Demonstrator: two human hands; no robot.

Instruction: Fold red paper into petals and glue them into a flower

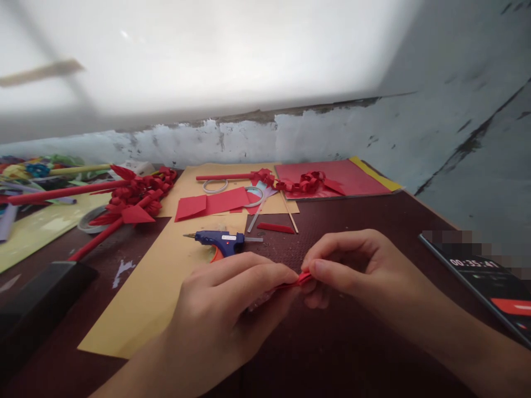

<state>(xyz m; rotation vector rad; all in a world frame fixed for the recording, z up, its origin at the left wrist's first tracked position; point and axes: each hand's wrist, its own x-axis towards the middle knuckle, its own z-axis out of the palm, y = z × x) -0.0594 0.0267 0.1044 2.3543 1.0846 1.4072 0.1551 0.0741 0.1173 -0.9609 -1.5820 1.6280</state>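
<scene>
Between my two hands is a small folded strip of red paper (304,277). My left hand (232,298) is closed around its left part, which is mostly hidden under the fingers. With thumb and fingertips my right hand (348,265) pinches the other end. Just beyond my left hand lies a blue hot glue gun (219,241), a clear glue stick poking from its back. A flat red paper piece (275,228) and a thin wooden stick (289,212) lie past the hands.
Red paper flowers on stems (136,199) lie at left, near a black box-like object (45,309). Yellow paper (136,309), folded red paper (211,203), tape rolls (214,186) and a red folder (352,174) cover the table's back. A phone (477,276) rests at right.
</scene>
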